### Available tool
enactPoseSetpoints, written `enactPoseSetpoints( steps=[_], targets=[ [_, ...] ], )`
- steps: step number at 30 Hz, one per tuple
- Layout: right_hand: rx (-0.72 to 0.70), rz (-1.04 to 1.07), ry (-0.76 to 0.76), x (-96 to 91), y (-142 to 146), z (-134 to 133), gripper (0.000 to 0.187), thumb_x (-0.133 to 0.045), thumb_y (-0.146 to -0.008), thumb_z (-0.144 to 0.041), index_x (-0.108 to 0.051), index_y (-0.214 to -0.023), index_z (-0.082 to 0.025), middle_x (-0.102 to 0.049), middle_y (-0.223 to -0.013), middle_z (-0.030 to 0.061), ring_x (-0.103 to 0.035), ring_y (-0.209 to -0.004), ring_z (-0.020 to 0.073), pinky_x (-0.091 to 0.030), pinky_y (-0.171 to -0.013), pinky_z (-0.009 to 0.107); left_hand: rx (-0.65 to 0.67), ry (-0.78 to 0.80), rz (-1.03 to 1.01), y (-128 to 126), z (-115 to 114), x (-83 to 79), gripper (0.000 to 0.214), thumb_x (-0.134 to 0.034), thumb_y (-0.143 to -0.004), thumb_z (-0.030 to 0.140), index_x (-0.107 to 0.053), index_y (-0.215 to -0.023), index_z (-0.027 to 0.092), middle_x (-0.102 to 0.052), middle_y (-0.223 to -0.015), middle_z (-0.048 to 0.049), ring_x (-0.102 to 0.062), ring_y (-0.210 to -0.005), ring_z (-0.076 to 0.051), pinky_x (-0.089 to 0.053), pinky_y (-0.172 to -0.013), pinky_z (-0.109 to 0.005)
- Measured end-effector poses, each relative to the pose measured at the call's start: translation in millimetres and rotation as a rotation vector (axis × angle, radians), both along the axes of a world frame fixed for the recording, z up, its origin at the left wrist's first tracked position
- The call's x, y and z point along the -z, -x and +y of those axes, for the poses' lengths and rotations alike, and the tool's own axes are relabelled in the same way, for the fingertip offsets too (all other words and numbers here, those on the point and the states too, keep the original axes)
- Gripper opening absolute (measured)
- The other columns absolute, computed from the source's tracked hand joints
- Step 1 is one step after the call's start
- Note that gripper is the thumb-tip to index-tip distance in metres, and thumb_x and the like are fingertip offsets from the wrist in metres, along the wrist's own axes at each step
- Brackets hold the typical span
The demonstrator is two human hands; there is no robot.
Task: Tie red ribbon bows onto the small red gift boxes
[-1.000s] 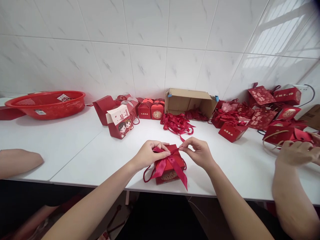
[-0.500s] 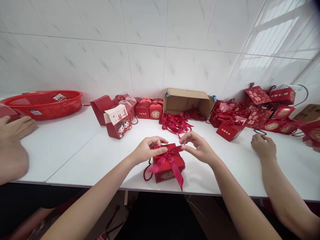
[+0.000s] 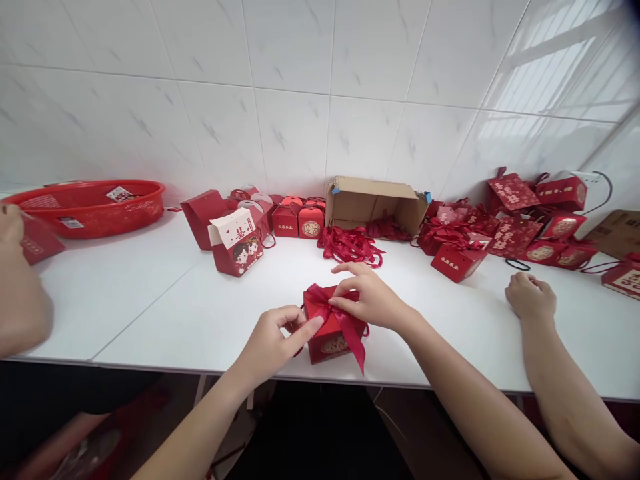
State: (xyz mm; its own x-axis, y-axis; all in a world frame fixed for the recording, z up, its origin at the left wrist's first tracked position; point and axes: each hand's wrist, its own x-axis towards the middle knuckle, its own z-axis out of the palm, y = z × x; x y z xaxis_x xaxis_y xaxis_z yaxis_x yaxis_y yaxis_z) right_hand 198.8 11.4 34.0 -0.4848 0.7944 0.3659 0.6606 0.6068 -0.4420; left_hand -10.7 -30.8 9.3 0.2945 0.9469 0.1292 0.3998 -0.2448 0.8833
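Note:
A small red gift box [image 3: 333,337] tied with a red satin ribbon bow [image 3: 320,297] stands near the front edge of the white table [image 3: 150,293]. My right hand [image 3: 367,300] lies on top of the box with its fingers pinched on the bow. My left hand [image 3: 273,340] is at the box's left side, index finger stretched out and touching it, the other fingers curled. Ribbon tails hang down the box's front.
A loose pile of red ribbons [image 3: 350,245] lies before an open cardboard box [image 3: 375,200]. Red gift boxes [image 3: 235,240] stand at the back, more at the right [image 3: 520,227]. A red basin [image 3: 85,207] sits far left. Other people's hands rest at the left [image 3: 20,287] and right [image 3: 530,297].
My left hand has let go of the bow and dropped to the box's left side. My right hand has moved left onto the bow. The left person's hand now holds a red box.

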Motion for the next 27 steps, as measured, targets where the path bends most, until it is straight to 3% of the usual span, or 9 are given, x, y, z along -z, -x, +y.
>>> enactPoseSetpoints(
  steps=[17,24,27],
  targets=[
    [-0.060,0.113,0.097,15.7,1.1,3.3,0.012,-0.063,-0.081,-0.027,-0.068,-0.072,-0.020,-0.057,-0.121,0.0074,-0.053,-0.113,0.0235,-0.042,-0.095,0.042,0.093,0.178,-0.391,1.8,5.1,19.9,0.039,-0.057,-0.082,0.029,-0.034,-0.052,0.017,-0.039,-0.067,0.0015,-0.037,-0.065,-0.012,-0.031,-0.063,-0.027],
    [-0.065,0.111,0.109,16.8,2.4,2.6,0.012,-0.063,-0.081,-0.027,-0.068,-0.072,-0.020,-0.057,-0.122,0.0074,-0.052,-0.114,0.0237,-0.041,-0.096,0.043,0.154,0.239,-0.476,7.9,6.6,24.0,0.039,-0.057,-0.080,0.028,-0.033,-0.052,0.016,-0.046,-0.076,-0.0007,-0.042,-0.070,-0.013,-0.032,-0.068,-0.028],
    [-0.060,0.119,0.119,16.1,3.3,1.0,0.013,-0.062,-0.082,-0.027,-0.067,-0.072,-0.020,-0.056,-0.123,0.0073,-0.052,-0.115,0.0241,-0.041,-0.096,0.043,0.138,0.252,-0.487,9.0,6.3,26.0,0.040,-0.058,-0.079,0.030,-0.031,-0.053,0.017,-0.044,-0.071,0.0004,-0.040,-0.067,-0.013,-0.033,-0.065,-0.028]
  ],
)
